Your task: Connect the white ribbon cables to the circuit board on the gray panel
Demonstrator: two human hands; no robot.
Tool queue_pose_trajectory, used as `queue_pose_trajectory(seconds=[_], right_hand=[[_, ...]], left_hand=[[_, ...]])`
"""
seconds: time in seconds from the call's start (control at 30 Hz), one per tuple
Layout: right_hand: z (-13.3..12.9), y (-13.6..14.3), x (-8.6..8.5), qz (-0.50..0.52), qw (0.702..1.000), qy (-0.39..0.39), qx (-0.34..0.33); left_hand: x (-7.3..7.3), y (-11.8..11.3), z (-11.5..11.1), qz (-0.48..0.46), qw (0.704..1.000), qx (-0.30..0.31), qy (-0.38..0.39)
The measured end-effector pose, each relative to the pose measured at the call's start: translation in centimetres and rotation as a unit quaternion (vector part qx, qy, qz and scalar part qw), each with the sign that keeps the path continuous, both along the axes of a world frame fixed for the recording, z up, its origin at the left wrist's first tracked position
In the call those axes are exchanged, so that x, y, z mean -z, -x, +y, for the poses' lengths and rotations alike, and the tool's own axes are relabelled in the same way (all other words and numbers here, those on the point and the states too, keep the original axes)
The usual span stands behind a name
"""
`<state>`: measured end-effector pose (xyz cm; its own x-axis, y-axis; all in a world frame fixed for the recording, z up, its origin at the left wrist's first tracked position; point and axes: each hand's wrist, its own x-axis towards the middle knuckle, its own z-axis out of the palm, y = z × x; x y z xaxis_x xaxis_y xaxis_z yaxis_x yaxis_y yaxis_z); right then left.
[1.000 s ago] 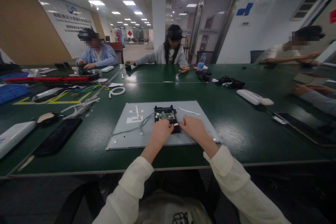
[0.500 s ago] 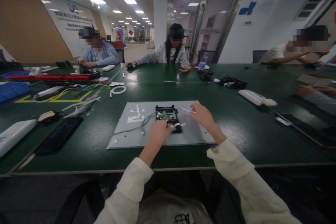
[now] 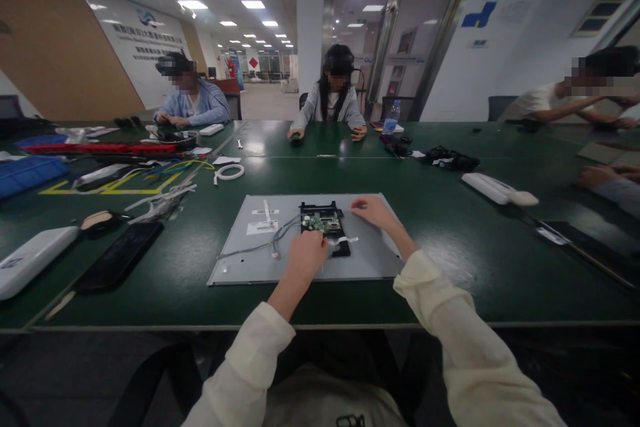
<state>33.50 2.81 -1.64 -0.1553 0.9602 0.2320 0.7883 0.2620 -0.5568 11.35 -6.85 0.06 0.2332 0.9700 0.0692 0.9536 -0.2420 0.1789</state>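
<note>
A grey metal panel (image 3: 260, 260) lies flat on the green table, with a black bracket (image 3: 342, 251) and a green circuit board (image 3: 320, 221) at its middle. My left hand (image 3: 307, 255) is curled over the bracket's near left edge; what its fingers hold, if anything, is hidden. Just right of the board, my right hand (image 3: 375, 211) hovers over the panel with fingertips drawn together; I cannot make out anything in them. A white strip (image 3: 347, 240) crosses the bracket's near part. Grey cables (image 3: 276, 238) run from the board toward the panel's left side.
A black phone-like slab (image 3: 120, 259) and a white case (image 3: 35, 260) lie at left. Beyond them are a coiled white cable (image 3: 230, 172) and a blue tray (image 3: 30, 177). A white device (image 3: 493, 188) lies at right. Several people sit around the table.
My right hand has moved left toward the circuit board, and the white strip at its fingertips no longer shows. Across the table, a person's hand has moved right with a small dark object.
</note>
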Motion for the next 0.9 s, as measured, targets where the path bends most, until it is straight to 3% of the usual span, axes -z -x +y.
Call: queue_pose_trajectory(seconds=[0.13, 0.27, 0.37, 0.5, 0.7, 0.9], right_hand=[[0.0, -0.1, 0.5, 0.079, 0.997, 0.011, -0.005], [-0.2, 0.3, 0.0, 0.160, 0.987, 0.004, 0.002], [-0.5, 0.7, -0.9, 0.261, 0.965, -0.016, 0.019], [-1.1, 1.6, -1.9, 0.398, 0.916, 0.000, 0.045], [-1.9, 2.6, -2.5, 0.508, 0.857, 0.065, 0.053], [-2.3, 3.0, -2.5, 0.541, 0.835, 0.095, 0.027]], left_hand=[[-0.4, 0.0, -0.2, 0.001, 1.000, 0.003, -0.013], [-1.6, 0.3, 0.3, -0.020, 0.997, 0.005, -0.071], [-2.1, 0.7, 1.9, -0.034, 0.988, 0.073, -0.128], [-0.9, 1.2, 4.4, -0.038, 0.974, 0.162, -0.152], [1.6, 1.4, 6.0, -0.048, 0.976, 0.169, -0.132], [1.9, 1.3, 6.4, -0.051, 0.974, 0.176, -0.135]])
